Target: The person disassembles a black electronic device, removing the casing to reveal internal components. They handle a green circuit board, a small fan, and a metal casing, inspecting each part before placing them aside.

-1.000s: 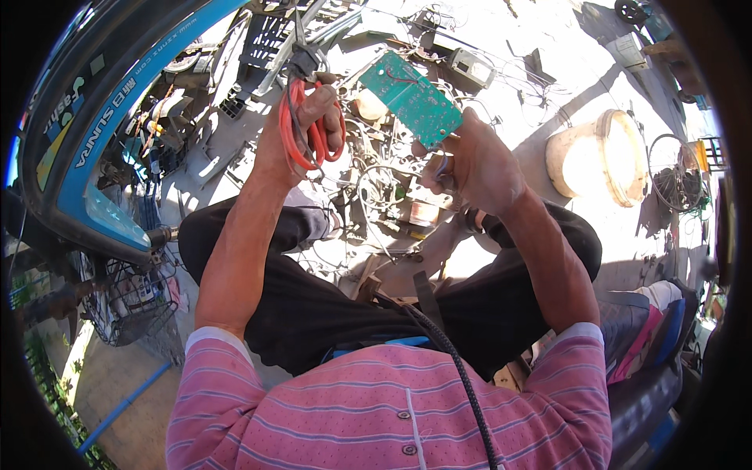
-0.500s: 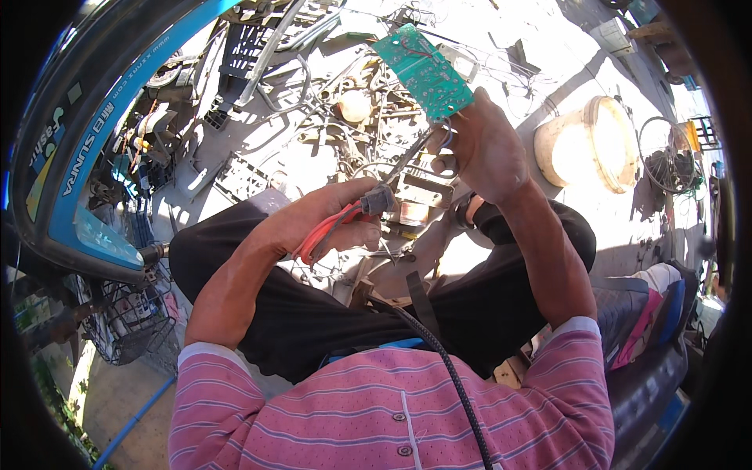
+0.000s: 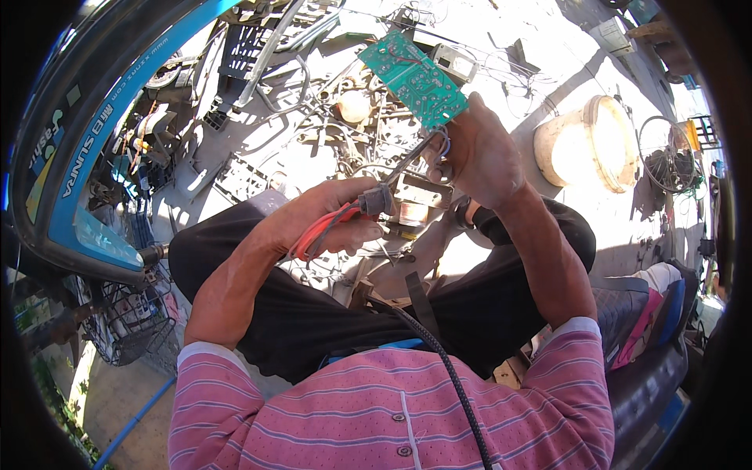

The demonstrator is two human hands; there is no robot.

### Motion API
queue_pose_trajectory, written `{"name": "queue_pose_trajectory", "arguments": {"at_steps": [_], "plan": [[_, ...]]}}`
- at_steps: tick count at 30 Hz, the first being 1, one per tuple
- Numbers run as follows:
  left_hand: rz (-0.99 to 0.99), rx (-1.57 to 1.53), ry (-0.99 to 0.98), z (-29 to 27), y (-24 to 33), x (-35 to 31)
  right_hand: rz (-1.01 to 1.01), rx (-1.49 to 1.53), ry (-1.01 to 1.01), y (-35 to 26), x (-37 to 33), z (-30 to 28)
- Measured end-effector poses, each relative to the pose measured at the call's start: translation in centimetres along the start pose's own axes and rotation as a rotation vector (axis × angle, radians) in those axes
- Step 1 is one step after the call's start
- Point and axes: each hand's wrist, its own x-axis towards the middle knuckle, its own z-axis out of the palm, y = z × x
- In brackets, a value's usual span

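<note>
My right hand (image 3: pixel 487 153) is closed on the near edge of a green circuit board (image 3: pixel 413 81), held up and tilted over the scrap with its soldered face showing. My left hand (image 3: pixel 337 207) is closed round a grey plug connector (image 3: pixel 377 200). A loop of red and grey wires (image 3: pixel 319 233) bends back from that connector over the fingers. Dark leads (image 3: pixel 413 155) stretch between the connector and the board's near end. The fingertips behind the board are partly hidden.
Metal scrap and cables (image 3: pixel 321 129) lie heaped ahead of my hands. A whitish bucket (image 3: pixel 564 145) lies tipped at the right, near a wire wheel-like frame (image 3: pixel 666 153). A blue and black vehicle panel (image 3: pixel 94 172) curves along the left. A black braided cord (image 3: pixel 450 368) runs down my shirt.
The circuit board has swung slightly, its far end moving left and down and showing more of its face. My right hand has shifted slightly left; my left hand has barely moved.
</note>
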Motion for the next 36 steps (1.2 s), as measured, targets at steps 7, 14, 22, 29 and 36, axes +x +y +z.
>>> {"name": "queue_pose_trajectory", "arguments": {"at_steps": [7, 14, 22, 29, 36], "plan": [[-0.045, -0.015, 0.017, 0.3, 1.5, -0.3, -0.032, -0.029, -0.025, 0.0, 0.0, -0.3], [0.062, 0.182, 0.068, 0.5, 0.8, -0.3, -0.046, -0.109, -0.057, -0.4, -0.3, -0.5], [0.176, 0.293, 0.107, 1.1, -0.5, 0.2, -0.068, -0.287, -0.033, -0.8, -0.5, -1.1], [0.075, 0.197, 0.052, 2.1, -1.1, 0.5, -0.108, -0.283, 0.054, -1.8, -0.7, -0.7], [0.164, 0.323, 0.076, 1.1, -2.5, 0.7, -0.094, -0.269, -0.004, -1.3, -0.4, -1.5]]}}
